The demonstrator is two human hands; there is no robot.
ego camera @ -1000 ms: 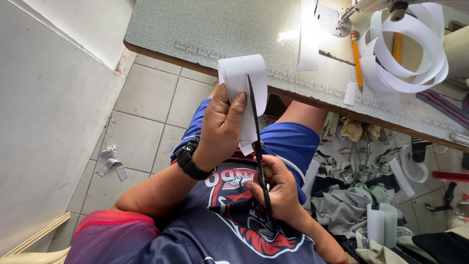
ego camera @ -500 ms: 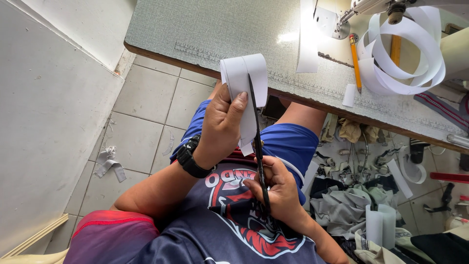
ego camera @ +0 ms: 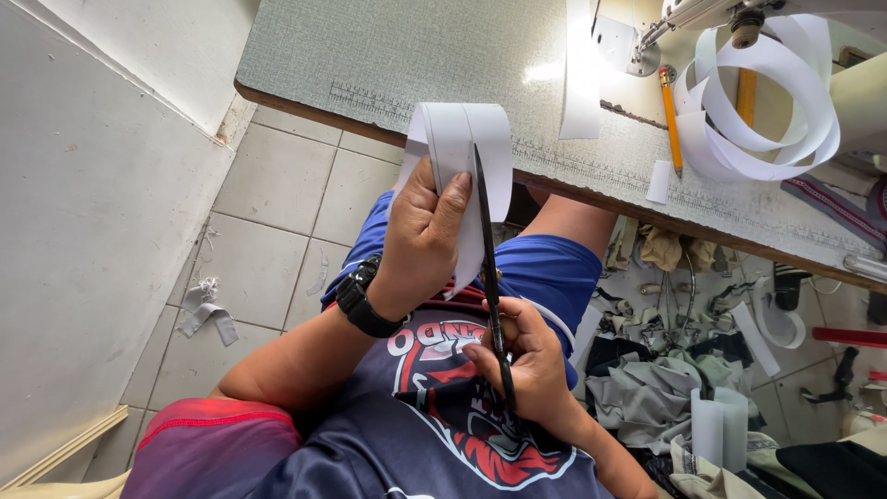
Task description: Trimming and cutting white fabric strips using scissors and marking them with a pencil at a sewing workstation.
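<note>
1. Grey-green speckled worktable (ego camera: 388, 55) w/ a ruler scale along its wooden front edge fills the upper frame; the person sits below it, seen from above.
2. Pale square-tiled floor (ego camera: 277, 212) to the left, beside a plain white wall; a scrap of white fabric (ego camera: 205, 310) lies on the tiles.
3. Person's navy shirt (ego camera: 407, 434) w/ a red and white graphic and blue sleeves takes up the lower centre.
4. Heap of grey and tan cloth offcuts (ego camera: 665, 379) on the floor at right, under the table; two short white rolls stand near it.
5. Coil of white fabric tape (ego camera: 767, 111), loose loops, on the table at upper right, just beside the sewing machine's metal parts (ego camera: 702, 14).
6. Folded white fabric strip (ego camera: 462, 148), doubled into a loop at the top, is held up in front of the table edge, above the lap.
7. Left hand (ego camera: 425, 231), black wristwatch on the wrist, is clamped on the strip's lower part, thumb pressed on its front.
8. Right hand (ego camera: 527, 365) grips the handles of the long black scissors (ego camera: 490, 277), fingers closed round them. Blades point up, lying against the strip's right side; cannot tell how far the blades are parted.
9. Yellow pencil (ego camera: 670, 115) lies on the table near the tape coil.
</note>
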